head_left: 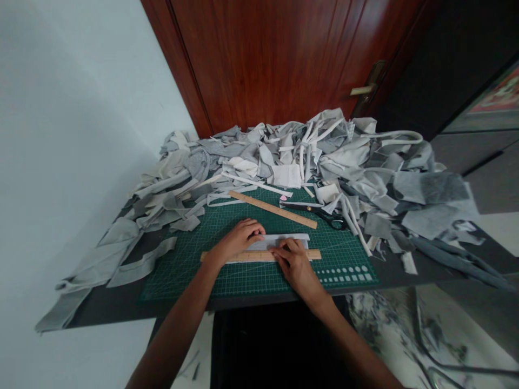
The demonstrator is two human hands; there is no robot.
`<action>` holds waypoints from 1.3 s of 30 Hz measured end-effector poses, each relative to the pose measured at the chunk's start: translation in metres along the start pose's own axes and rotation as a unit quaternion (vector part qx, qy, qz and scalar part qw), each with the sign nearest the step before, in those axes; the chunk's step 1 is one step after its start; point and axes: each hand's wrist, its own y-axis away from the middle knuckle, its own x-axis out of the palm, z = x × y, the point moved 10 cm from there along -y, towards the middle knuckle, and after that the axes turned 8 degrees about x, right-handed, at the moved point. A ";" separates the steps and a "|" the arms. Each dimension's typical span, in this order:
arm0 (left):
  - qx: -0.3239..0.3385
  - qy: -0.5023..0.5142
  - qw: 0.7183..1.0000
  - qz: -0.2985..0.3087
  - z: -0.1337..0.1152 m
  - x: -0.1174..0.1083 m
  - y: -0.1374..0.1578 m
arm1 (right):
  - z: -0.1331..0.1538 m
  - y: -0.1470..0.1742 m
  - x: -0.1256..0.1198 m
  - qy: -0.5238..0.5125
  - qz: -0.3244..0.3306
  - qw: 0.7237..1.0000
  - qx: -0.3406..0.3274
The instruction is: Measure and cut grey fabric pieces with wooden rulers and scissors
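Note:
A pale grey fabric strip [278,243] lies across the green cutting mat [239,281], its upper edge folded. Over its lower part rests a wooden ruler [251,256]. My left hand [242,237] is at the strip's left end, wrist crossing the ruler, with curled fingers and thumb closed at the strip's upper edge. My right hand [295,265] reaches over the ruler, its thumb and fingers pinched on the strip near the ruler's upper edge. Part of the strip is hidden beneath the hands and ruler.
A second wooden ruler [275,209] lies slanted on the mat, with black-handled scissors [330,217] to its right. A large heap of grey and white fabric scraps [259,151] lines the table's back and both sides. Behind it stands a reddish-brown door [267,65].

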 end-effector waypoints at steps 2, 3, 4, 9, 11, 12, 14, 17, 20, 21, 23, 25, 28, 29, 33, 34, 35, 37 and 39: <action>0.000 0.003 1.000 -0.006 -0.001 -0.001 0.002 | 0.001 0.000 -0.001 -0.006 -0.002 1.000 -0.003; 0.002 0.004 1.000 -0.007 -0.001 -0.001 0.003 | 0.001 0.000 -0.002 -0.008 -0.003 1.000 -0.004; 0.005 0.006 1.000 -0.006 -0.001 -0.001 0.003 | 0.001 0.000 -0.003 -0.011 -0.003 1.000 -0.007; 0.030 0.014 0.999 -0.003 -0.001 -0.002 0.003 | 0.001 0.000 -0.003 -0.017 -0.001 1.000 -0.019; 0.040 0.016 0.999 -0.002 0.000 -0.001 0.002 | 0.001 0.000 -0.003 -0.017 0.000 1.000 -0.023; 0.042 0.015 0.999 -0.001 0.001 -0.001 0.002 | 0.000 0.000 -0.003 -0.016 0.001 1.000 -0.024; 0.040 0.012 0.999 -0.001 0.002 -0.001 0.002 | -0.001 0.000 -0.002 -0.015 0.003 1.000 -0.027; 0.036 0.003 0.999 -0.001 0.002 -0.001 0.003 | -0.002 0.000 -0.001 -0.014 0.009 0.999 -0.027; 0.046 -0.008 0.999 -0.005 -0.001 -0.002 0.004 | -0.003 0.001 0.001 -0.012 0.016 0.999 -0.030; 0.050 -0.012 0.999 -0.007 -0.003 -0.002 0.005 | -0.003 0.001 0.001 -0.011 0.017 0.999 -0.032; 0.055 -0.022 0.998 -0.008 -0.006 -0.003 0.005 | -0.003 0.001 0.001 -0.009 0.016 0.999 -0.037; 0.056 -0.030 0.998 -0.005 -0.007 -0.003 0.006 | -0.004 0.001 0.002 -0.008 0.016 0.999 -0.039; 0.056 -0.039 0.998 -0.001 -0.010 -0.003 0.006 | -0.003 0.000 0.002 -0.005 0.022 0.999 -0.044; 0.058 -0.041 0.997 0.002 -0.011 -0.003 0.006 | -0.002 0.000 0.002 -0.005 0.023 0.999 -0.046; 0.075 -0.051 0.995 0.028 -0.017 -0.001 0.007 | -0.001 0.000 0.000 -0.007 0.019 0.999 -0.048; 0.081 -0.053 0.995 0.036 -0.019 -0.001 0.008 | 0.000 0.000 -0.001 -0.007 0.019 0.999 -0.048; 0.085 -0.055 0.994 0.043 -0.020 0.000 0.008 | 0.000 0.000 -0.001 -0.008 0.021 0.999 -0.047; 0.089 -0.059 0.993 0.053 -0.020 0.001 0.009 | 0.001 0.000 -0.001 -0.010 0.025 0.999 -0.046; 0.089 -0.064 0.993 0.051 -0.018 0.001 0.010 | 0.002 -0.001 -0.001 -0.013 0.028 0.998 -0.047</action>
